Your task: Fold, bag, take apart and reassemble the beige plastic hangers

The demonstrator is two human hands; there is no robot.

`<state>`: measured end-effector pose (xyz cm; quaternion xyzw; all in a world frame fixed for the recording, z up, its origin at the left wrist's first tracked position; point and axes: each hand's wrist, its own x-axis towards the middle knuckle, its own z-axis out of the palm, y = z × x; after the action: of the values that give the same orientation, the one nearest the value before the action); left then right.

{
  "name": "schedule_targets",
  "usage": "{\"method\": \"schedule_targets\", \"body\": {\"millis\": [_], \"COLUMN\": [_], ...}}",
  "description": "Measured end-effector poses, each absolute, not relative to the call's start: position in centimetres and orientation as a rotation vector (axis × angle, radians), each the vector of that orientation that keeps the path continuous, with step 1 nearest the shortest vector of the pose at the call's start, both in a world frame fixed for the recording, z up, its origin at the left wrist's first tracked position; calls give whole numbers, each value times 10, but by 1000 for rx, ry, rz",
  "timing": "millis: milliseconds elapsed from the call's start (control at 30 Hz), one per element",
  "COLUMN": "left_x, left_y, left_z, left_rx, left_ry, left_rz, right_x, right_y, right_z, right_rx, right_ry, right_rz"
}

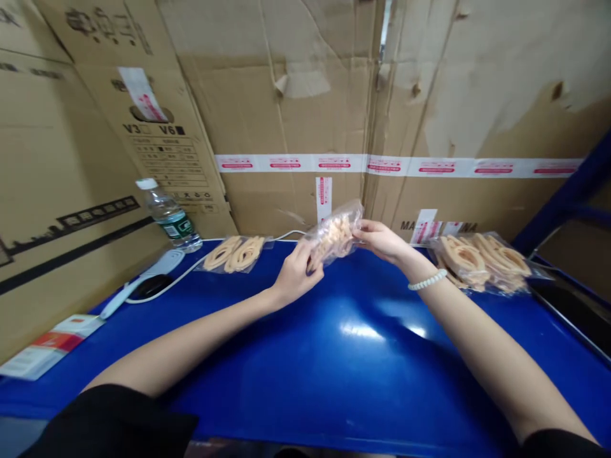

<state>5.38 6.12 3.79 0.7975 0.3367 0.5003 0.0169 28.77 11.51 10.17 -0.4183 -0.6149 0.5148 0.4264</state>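
Between my two hands, a clear plastic bag (pixel 335 234) with beige, coiled strip-like pieces inside is held tilted above the far part of the blue table (pixel 305 356). My left hand (pixel 298 273) is closed on the bag's lower left end. At its upper right end, my right hand (pixel 379 240) pinches the plastic between thumb and fingers. A similar flat bag of beige coils (pixel 235 253) lies on the table left of my left hand. To the right of my right hand, several more such bags (pixel 482 261) are piled together.
A water bottle (pixel 179 226) stands at the back left. Near it are a pale handled object (pixel 143 280), a black round object (pixel 151 287), a white cable (pixel 184 277) and a printed box (pixel 52 346). Cardboard (pixel 286 114) walls the back. A dark flat object (pixel 573 308) lies at right beside a blue post (pixel 563 191).
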Motion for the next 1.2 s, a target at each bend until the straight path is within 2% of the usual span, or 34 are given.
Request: {"method": "schedule_targets", "body": {"millis": [133,233,333,400,467,533,600,700,833,1000,1200], "left_x": [21,22,23,19,12,3,-5,-12,-10,-5,-2], "left_y": [52,42,32,31,36,49,63,79,80,69,66], "left_z": [23,22,29,35,38,38,33,22,19,31,34], "left_rx": [3340,3466,3306,3122,2889,2601,2307,2175,2173,2058,1775], "left_ry": [754,693,696,674,853,1271,1641,1699,1573,1509,1445], "left_rz": [1269,1014,822,822,909,952,841,643,604,665,850], "right_x": [267,276,292,299,298,288,273,258,274,311,321], "right_y": [120,126,130,128,119,102,80,52,36,35,41], "right_z": [67,57,65,77,94,110,124,130,112,66,31], "right_rx": [-989,-980,-972,-956,-906,-816,-765,-746,-839,-1047,-1044], "right_ry": [-1502,-1473,-1466,-1474,-1589,-1905,-2285,-2637,-2728,-2359,-2285], "right_rz": [1374,1368,1292,1219,1102,895,672,549,624,426,487]}}
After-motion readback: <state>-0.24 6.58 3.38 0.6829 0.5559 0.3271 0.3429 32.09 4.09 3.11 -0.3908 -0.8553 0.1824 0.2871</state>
